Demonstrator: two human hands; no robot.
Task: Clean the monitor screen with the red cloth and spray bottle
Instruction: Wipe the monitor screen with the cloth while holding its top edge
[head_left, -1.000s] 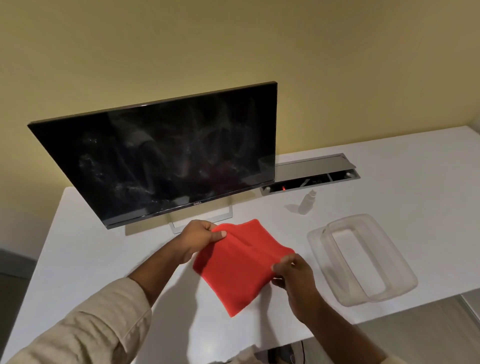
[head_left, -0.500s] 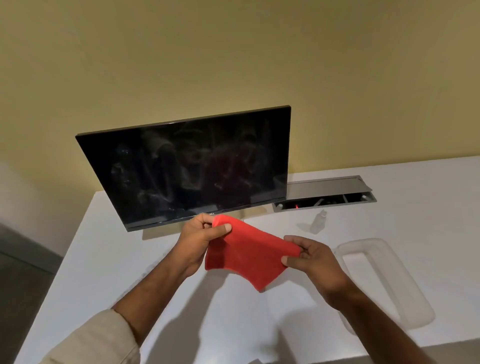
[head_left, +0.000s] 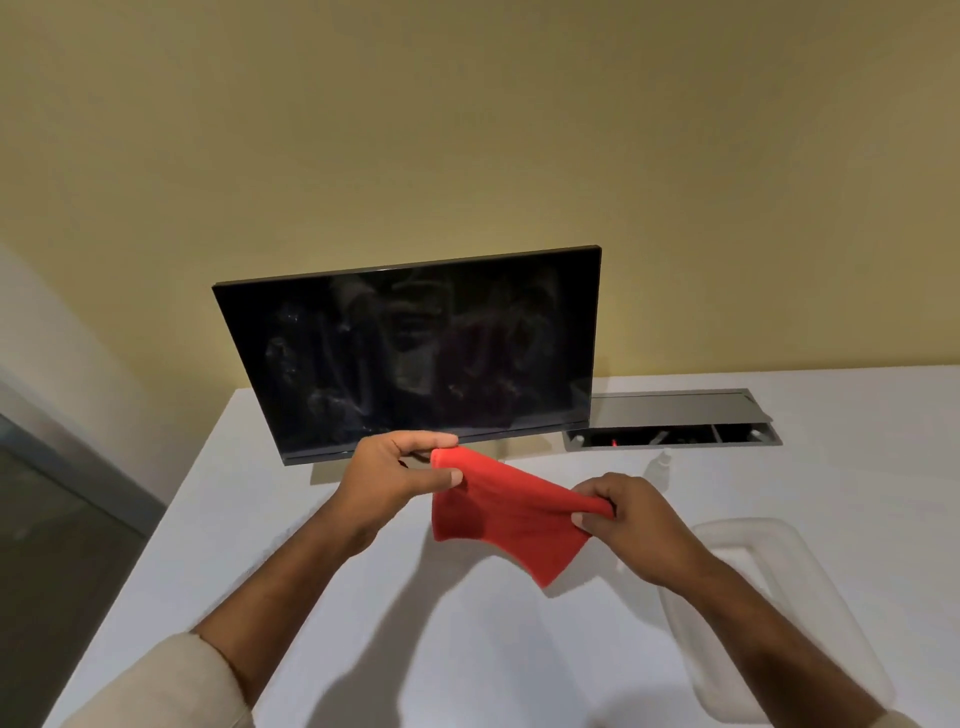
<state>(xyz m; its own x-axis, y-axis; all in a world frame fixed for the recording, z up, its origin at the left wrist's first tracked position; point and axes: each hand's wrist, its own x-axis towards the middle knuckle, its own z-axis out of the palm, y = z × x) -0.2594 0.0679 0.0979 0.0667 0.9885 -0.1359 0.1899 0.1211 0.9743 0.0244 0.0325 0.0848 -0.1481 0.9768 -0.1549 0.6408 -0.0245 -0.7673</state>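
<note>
Now the red cloth (head_left: 506, 512) hangs stretched in the air just in front of the monitor (head_left: 415, 353), above the white desk (head_left: 363, 623). Left hand (head_left: 387, 480) pinches its upper left corner; right hand (head_left: 631, 519) grips its right edge. A small spray bottle (head_left: 661, 464) stands right of the monitor, behind the right hand.

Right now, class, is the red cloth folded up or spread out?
Spread out: the red cloth hangs stretched between the left hand and right hand, each pinching a corner above the white table.
</note>
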